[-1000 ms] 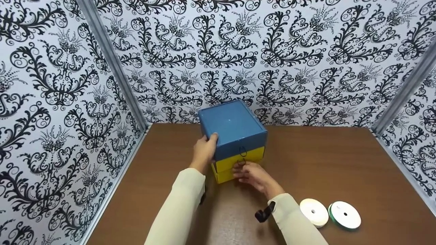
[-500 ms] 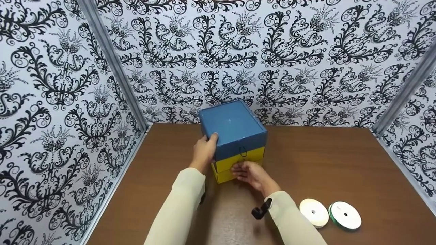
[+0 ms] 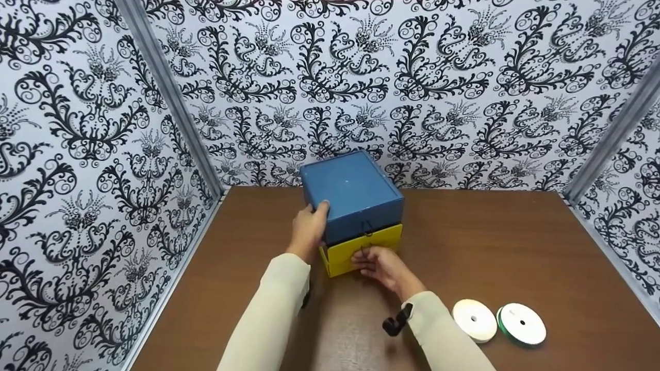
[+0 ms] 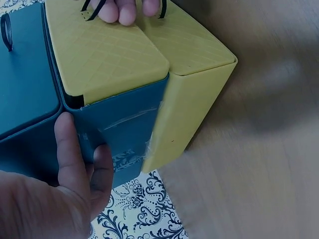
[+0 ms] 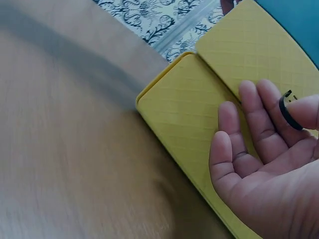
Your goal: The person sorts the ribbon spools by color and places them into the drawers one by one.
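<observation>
Our right hand (image 3: 379,263) pinches the black loop pull (image 5: 288,110) of the yellow drawer (image 3: 363,246), which sits partly out from under the blue box (image 3: 350,193). Our left hand (image 3: 309,226) grips the box's left front corner, thumb on top, likely bracing it against the pull. The box stands at the back of the brown table (image 3: 515,242), near the patterned wall (image 3: 438,93). A white ribbon spool (image 3: 474,320) and a green-edged spool (image 3: 522,324) lie front right. No readable writing anywhere.
</observation>
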Demonstrator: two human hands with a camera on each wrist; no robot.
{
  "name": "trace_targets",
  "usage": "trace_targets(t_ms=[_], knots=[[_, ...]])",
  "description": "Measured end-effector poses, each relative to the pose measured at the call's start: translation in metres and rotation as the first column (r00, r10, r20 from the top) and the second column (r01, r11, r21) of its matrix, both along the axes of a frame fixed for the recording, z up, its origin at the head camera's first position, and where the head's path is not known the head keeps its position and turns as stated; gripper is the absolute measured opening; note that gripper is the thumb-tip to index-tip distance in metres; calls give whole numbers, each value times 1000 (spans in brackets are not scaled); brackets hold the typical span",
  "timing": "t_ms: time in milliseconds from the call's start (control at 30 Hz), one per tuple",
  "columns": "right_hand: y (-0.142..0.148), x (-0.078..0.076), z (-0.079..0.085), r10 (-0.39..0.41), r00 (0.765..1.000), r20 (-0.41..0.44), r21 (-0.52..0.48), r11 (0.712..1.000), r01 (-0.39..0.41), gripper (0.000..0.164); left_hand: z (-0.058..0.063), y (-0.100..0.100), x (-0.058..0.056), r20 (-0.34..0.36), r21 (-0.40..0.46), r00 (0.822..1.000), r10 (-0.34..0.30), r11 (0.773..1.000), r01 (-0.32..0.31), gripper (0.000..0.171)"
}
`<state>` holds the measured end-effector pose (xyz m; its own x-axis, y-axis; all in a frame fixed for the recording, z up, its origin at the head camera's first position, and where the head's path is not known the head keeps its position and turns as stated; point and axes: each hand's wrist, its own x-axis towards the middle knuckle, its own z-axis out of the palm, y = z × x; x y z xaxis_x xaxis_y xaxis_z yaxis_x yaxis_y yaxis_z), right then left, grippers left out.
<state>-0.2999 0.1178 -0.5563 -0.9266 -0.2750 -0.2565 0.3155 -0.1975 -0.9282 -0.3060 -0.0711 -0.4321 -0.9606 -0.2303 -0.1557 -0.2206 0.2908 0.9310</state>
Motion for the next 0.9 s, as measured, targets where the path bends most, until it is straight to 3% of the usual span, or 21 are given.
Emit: trace_targets(t_ms=[400, 900], knots=[[4, 13, -5, -5, 999, -37, 37, 999, 7, 33, -1, 0, -1, -47, -52, 999, -8, 999, 5, 75], [17, 37, -7, 26, 999, -45, 58, 998, -23, 33, -2, 1, -1, -10, 13, 1000, 1, 1000, -1, 75]])
